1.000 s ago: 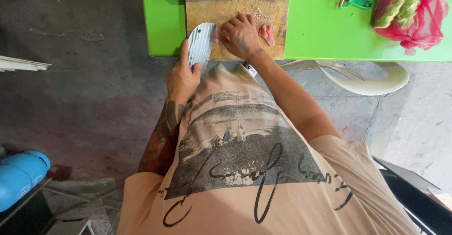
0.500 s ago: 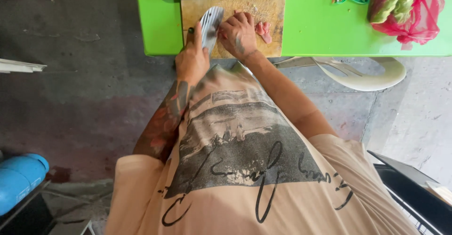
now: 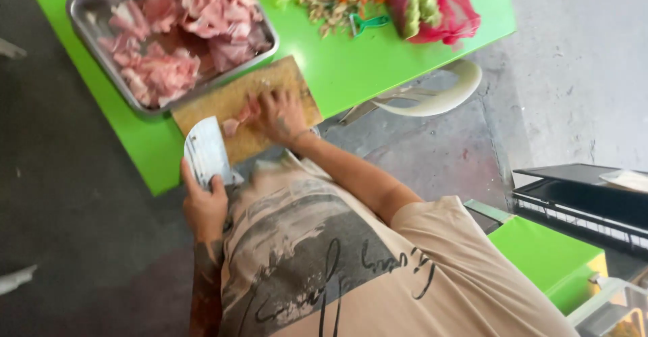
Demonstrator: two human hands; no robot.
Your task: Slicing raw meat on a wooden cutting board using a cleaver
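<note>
The step in hand appears to be slicing: your right hand [image 3: 280, 115] lies palm-down, fingers pressed together, pinning the meat piece [image 3: 237, 117] on the wooden cutting board [image 3: 202, 111], just beside the metal tray [image 3: 79, 14] of cut meat. Your left hand [image 3: 202, 205] is wrapped around the cleaver [image 3: 206, 151], drawn back off the board edge near your chest, blade raised. The next cut likely requires bringing the blade over the meat, clear of your fingertips.

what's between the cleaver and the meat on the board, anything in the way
Nothing visible. The left hand holds the cleaver at the near edge of the wooden cutting board; the right hand presses the meat piece on it. Only bare board lies between blade and meat.
</note>
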